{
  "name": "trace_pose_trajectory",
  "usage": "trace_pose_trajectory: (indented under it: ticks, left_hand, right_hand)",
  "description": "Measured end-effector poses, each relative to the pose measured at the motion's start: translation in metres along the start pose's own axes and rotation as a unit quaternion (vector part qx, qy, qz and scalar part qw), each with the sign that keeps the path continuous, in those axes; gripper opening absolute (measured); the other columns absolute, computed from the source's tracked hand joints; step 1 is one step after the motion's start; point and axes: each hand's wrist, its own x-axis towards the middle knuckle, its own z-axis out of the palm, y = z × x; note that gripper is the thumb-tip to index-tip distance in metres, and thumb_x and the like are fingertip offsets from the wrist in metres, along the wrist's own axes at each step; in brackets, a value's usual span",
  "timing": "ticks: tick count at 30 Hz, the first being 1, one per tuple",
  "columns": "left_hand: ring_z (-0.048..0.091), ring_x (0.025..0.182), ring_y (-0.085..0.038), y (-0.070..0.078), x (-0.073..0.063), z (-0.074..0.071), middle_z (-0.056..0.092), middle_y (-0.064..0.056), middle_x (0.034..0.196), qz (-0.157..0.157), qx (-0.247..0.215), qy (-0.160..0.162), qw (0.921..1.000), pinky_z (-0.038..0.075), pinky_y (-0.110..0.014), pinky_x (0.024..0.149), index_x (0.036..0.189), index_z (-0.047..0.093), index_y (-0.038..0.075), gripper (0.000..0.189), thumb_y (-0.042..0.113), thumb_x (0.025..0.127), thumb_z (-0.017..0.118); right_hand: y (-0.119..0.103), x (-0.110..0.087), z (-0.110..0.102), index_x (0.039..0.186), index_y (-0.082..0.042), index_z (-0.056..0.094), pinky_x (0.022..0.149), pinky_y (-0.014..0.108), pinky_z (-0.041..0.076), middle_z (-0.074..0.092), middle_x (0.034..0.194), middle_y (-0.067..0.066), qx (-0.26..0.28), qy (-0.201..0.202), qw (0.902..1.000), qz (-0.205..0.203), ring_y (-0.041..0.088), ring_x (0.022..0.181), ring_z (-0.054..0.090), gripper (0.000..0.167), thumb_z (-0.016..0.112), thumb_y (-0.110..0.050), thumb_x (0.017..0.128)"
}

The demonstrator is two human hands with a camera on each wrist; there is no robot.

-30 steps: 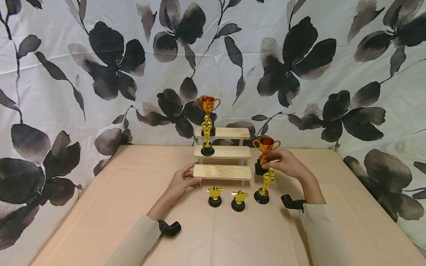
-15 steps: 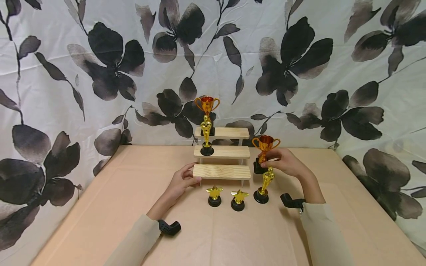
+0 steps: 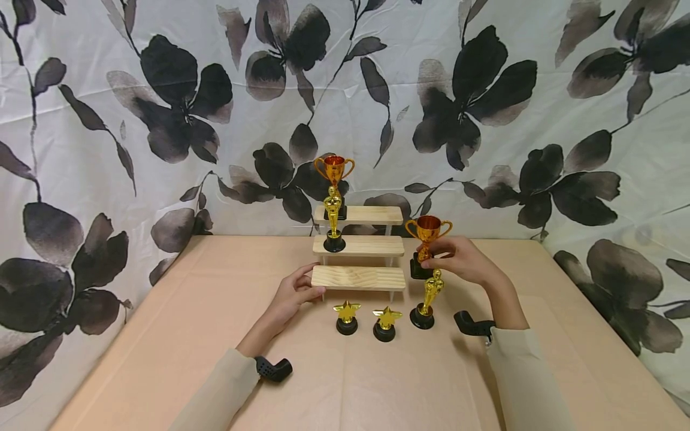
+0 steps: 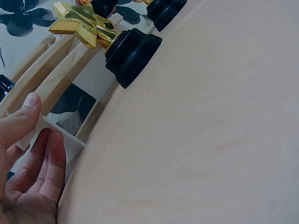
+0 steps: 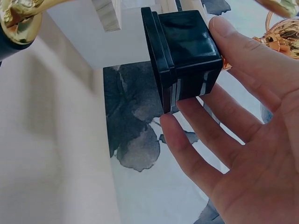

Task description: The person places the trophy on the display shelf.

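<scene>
My right hand [image 3: 458, 258] pinches the stem of an orange-gold trophy cup [image 3: 429, 228] just right of a three-tier wooden display stand [image 3: 358, 277]. In the right wrist view, the cup's square black base [image 5: 189, 51] hangs off the table, with several fingers spread beneath it. My left hand [image 3: 288, 299] grips the left end of the stand's lowest tier; the left wrist view has the thumb [image 4: 29, 112] against the wood and curled fingers [image 4: 53, 158] at the white support. A second trophy cup [image 3: 333, 169] stands on the top tier, its lower part behind a gold figure statuette [image 3: 333, 209] on the middle tier.
Two gold star trophies, one left [image 3: 347, 317] and one right [image 3: 384, 323], stand before the stand on the peach-coloured table [image 3: 334, 383]. Another figure statuette [image 3: 428, 299] is upright in front of my right hand. A floral cloth [image 3: 388, 108] hangs behind.
The trophy cup in my right hand has risen slightly. My left hand keeps its hold on the stand, and the other trophies have not moved.
</scene>
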Motion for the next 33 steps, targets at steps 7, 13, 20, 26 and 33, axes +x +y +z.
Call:
trace_pose_trajectory:
  ticks: [7, 13, 20, 26, 33]
  left_hand:
    - [0.07, 0.085, -0.014, 0.001, 0.001, 0.001, 0.07, -0.004, 0.101, 0.0, 0.002, 0.001, 1.0, 0.063, -0.028, 0.077, 0.157, 0.041, 0.006, 0.073, 0.006, 0.092, 0.076]
    - [0.07, 0.085, -0.014, 0.002, 0.001, 0.002, 0.069, -0.005, 0.101, -0.003, 0.002, 0.006, 1.0, 0.063, -0.028, 0.077, 0.157, 0.041, 0.007, 0.073, 0.006, 0.093, 0.076]
    - [0.07, 0.085, -0.014, 0.002, 0.001, 0.002, 0.07, -0.006, 0.103, -0.003, 0.004, 0.006, 1.0, 0.063, -0.028, 0.077, 0.157, 0.041, 0.007, 0.073, 0.006, 0.093, 0.076]
    - [0.07, 0.085, -0.014, 0.002, 0.002, 0.001, 0.069, -0.006, 0.103, -0.002, 0.001, 0.001, 1.0, 0.063, -0.029, 0.078, 0.157, 0.041, 0.007, 0.073, 0.007, 0.094, 0.076]
    - [0.07, 0.085, -0.013, 0.001, 0.002, 0.001, 0.069, -0.004, 0.101, -0.001, 0.001, -0.002, 1.0, 0.063, -0.028, 0.078, 0.158, 0.039, 0.005, 0.074, 0.007, 0.093, 0.076]
  right_hand:
    - [-0.002, 0.0, -0.003, 0.115, -0.002, 0.075, 0.087, 0.026, 0.057, 0.075, 0.113, 0.016, -0.002, -0.001, 1.0, 0.004, 0.026, 0.104, 0.069, 0.028, 0.078, -0.019, 0.093]
    - [-0.003, 0.001, -0.005, 0.114, -0.001, 0.075, 0.088, 0.029, 0.058, 0.075, 0.112, 0.016, -0.009, 0.003, 1.0, 0.003, 0.026, 0.103, 0.069, 0.027, 0.078, -0.018, 0.093]
    - [-0.006, 0.001, -0.008, 0.113, -0.002, 0.075, 0.085, 0.027, 0.058, 0.075, 0.111, 0.015, -0.004, 0.006, 1.0, -0.004, 0.026, 0.102, 0.068, 0.025, 0.078, -0.017, 0.093]
    - [-0.008, 0.001, -0.01, 0.114, -0.002, 0.075, 0.084, 0.024, 0.058, 0.075, 0.111, 0.015, -0.002, 0.008, 0.9999, -0.007, 0.025, 0.103, 0.068, 0.025, 0.077, -0.016, 0.093]
    - [-0.011, 0.0, -0.012, 0.115, -0.003, 0.075, 0.085, 0.027, 0.058, 0.075, 0.112, 0.014, -0.013, 0.011, 0.9998, -0.006, 0.027, 0.105, 0.068, 0.025, 0.077, -0.017, 0.094]
